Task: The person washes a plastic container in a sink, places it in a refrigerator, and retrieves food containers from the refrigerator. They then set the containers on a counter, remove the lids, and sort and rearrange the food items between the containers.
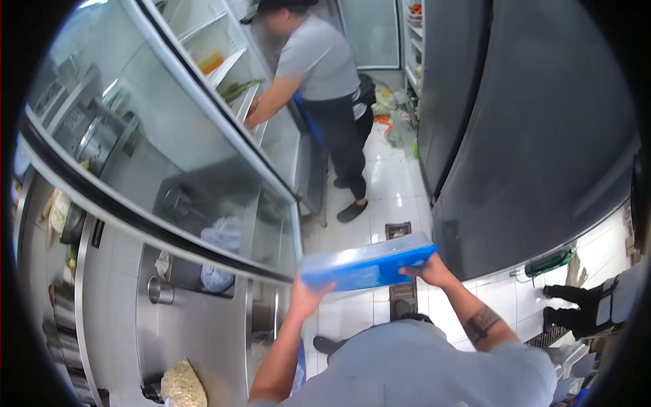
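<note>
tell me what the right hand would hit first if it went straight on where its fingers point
Most likely the blue container: the right hand grips its end, fingers pointing inward.

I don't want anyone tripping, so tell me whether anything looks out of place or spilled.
Yes: plastic bags lie heaped on the tiled floor behind the co-worker, with something orange among them. Loose on the walkway, they look out of place; I can't tell whether anything spilled. The blue container shows nothing odd.
</note>
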A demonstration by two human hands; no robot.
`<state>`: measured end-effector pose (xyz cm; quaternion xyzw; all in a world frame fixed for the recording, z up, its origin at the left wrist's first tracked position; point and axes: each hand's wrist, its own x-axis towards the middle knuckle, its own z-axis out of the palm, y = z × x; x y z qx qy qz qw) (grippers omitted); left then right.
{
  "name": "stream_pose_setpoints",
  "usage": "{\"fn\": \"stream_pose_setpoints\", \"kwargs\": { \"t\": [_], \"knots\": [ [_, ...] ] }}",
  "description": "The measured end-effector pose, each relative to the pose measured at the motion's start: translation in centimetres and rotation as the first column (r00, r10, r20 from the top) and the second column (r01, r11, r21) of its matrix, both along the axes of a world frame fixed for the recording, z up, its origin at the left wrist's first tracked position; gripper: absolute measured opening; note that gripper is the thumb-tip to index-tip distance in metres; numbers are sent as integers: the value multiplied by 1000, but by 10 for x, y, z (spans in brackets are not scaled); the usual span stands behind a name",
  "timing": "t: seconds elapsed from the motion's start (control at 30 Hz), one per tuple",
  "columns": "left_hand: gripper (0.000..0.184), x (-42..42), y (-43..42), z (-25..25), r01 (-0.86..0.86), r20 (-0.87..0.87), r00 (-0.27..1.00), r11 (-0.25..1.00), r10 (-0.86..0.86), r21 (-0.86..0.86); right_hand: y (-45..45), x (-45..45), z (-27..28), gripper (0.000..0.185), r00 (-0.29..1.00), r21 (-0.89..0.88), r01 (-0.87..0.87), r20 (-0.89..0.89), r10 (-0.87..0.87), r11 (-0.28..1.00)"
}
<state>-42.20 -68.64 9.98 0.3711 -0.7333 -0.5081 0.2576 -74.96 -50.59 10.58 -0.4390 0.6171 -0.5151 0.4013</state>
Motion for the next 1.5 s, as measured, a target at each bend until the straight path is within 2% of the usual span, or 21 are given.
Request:
{"fn": "stream_pose_setpoints", "kwargs": {
  "t": [0.03,0.07,0.1,0.13,0.23,0.27,0.37,0.43,0.5,0.53,0.57,0.6,0.63,0.73,0.87,1.17,1.2,1.37,1.4,1.43,1.5],
  "knots": [
    [57,-51,-19,0,51,-46,998,999,-51,0,14,-19,-2,59,1000,-16,8,-12,-8,1000],
    [63,-96,-34,0,103,-90,991,995,-102,0,27,-35,-4,60,977,-68,168,-121,-175,983],
    [67,-136,-47,-8,85,29,996,992,-82,-90,35,-51,-3,61,915,-134,315,-219,-338,939],
    [71,-168,-61,-21,71,143,989,981,-45,-179,36,-65,2,61,911,-147,317,-229,-344,937],
    [66,-207,-93,-71,293,431,880,943,-201,-157,12,-95,16,54,738,98,630,-383,-555,771],
    [63,-210,-98,-90,418,589,752,905,-295,-80,2,-109,6,54,736,90,630,-384,-557,771],
    [65,-177,-100,-181,580,665,637,811,-390,-80,-37,-146,-32,54,560,88,797,-479,-676,597],
    [71,-142,-96,-239,542,762,480,830,-434,131,-60,-168,-36,55,533,88,826,-444,-720,557],
    [75,-89,-68,-263,408,796,478,896,-372,174,-91,-195,-38,55,503,91,851,-420,-755,517],
    [74,-59,-63,-291,418,817,373,866,-441,276,-111,-210,-38,56,486,86,864,-400,-777,497],
    [59,-47,-67,-274,584,784,85,668,-614,460,-132,-227,-40,56,472,79,873,-384,-794,481],
    [39,-14,-54,-282,466,606,540,807,-584,362,-154,-245,-43,56,467,68,874,-392,-793,482],
    [25,17,-25,-242,395,265,836,862,-481,318,-181,-264,-47,55,418,-17,886,-405,-813,464],
    [25,-21,-40,-210,44,479,817,863,-321,503,-264,-327,-42,54,364,-134,885,-398,-842,446],
    [25,-110,-135,-211,-108,558,784,826,-271,553,-388,-415,-1,52,321,-214,886,-358,-877,412],
    [25,-300,-351,-206,-32,494,824,848,-277,529,-608,-600,166,53,332,-578,724,-186,-925,376],
    [24,-322,-373,-206,-23,491,827,857,-273,515,-638,-628,183,53,291,-674,663,-170,-941,327],
    [24,-452,-483,-206,-41,463,861,879,-210,475,-790,-741,310,50,440,-904,375,-20,-898,204],
    [24,-477,-502,-205,-57,466,863,880,-194,472,-823,-761,337,53,328,-918,351,-64,-943,185],
    [24,-502,-520,-202,-82,472,865,880,-170,468,-857,-779,366,55,366,-899,371,-88,-926,232],
    [24,-552,-556,-191,-128,477,869,872,-131,473,-944,-825,424,57,325,-977,186,-41,-945,107]
  ]
}}
